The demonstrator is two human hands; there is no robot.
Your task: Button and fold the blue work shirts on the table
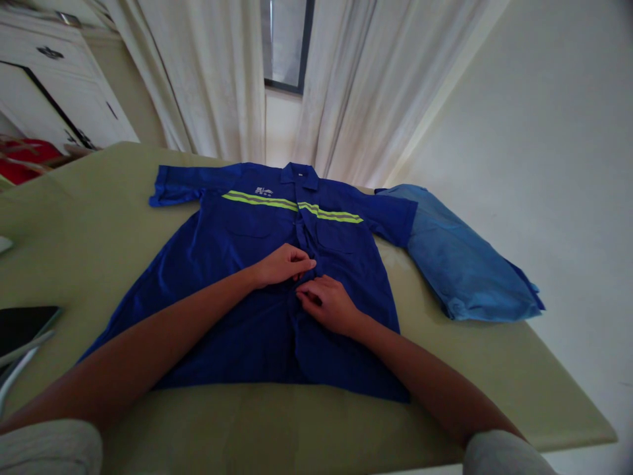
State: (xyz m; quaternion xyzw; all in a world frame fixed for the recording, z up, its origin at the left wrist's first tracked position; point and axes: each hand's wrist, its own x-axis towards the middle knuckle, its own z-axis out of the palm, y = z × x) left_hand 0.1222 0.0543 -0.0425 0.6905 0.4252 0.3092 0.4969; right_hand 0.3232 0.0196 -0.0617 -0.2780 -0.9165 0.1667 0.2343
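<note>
A dark blue short-sleeved work shirt [237,251] with a yellow-green reflective stripe across the chest lies flat, front up, on a pale green table [89,224]. My left hand [283,264] pinches the shirt's front placket at mid-chest, fingers closed on the fabric. Just below and to the right, my right hand [327,305] pinches the same placket, its fingers also closed. The two hands almost touch along the button line.
A lighter blue folded garment [459,264] lies at the table's right end. A dark phone or tablet [22,324] sits at the left edge. White curtains [212,79] and a window stand behind; a white cabinet [54,79] is at the far left.
</note>
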